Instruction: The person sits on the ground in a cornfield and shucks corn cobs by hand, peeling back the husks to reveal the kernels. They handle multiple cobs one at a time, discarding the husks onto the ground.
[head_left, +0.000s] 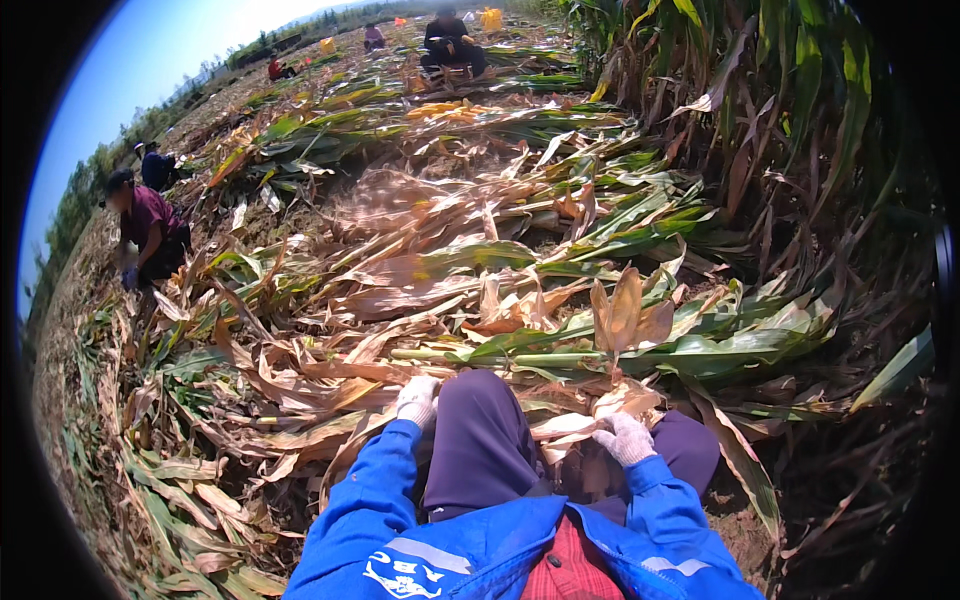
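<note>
Both of my hands wear pale knitted work gloves. My left hand (417, 401) is at the outer side of my left knee (480, 420), against dry corn stalks and leaves (322, 435). Its fingertips are hidden, so any grip is unclear. Near my right knee (686, 450), my right hand (624, 438) touches pale dry corn husks (628, 401); whether its fingers close on them is unclear. Just beyond my knees lie cut corn stalks with green leaves (712, 349), crossed by upright dry husk leaves (622, 311).
Standing corn (750, 97) borders the right side. Yellow corn ears (450, 111) lie in a pile farther up the row. One person (454, 41) sits beyond it; another in a maroon shirt (150, 221) bends at the left. A yellow sack (491, 19) stands far back.
</note>
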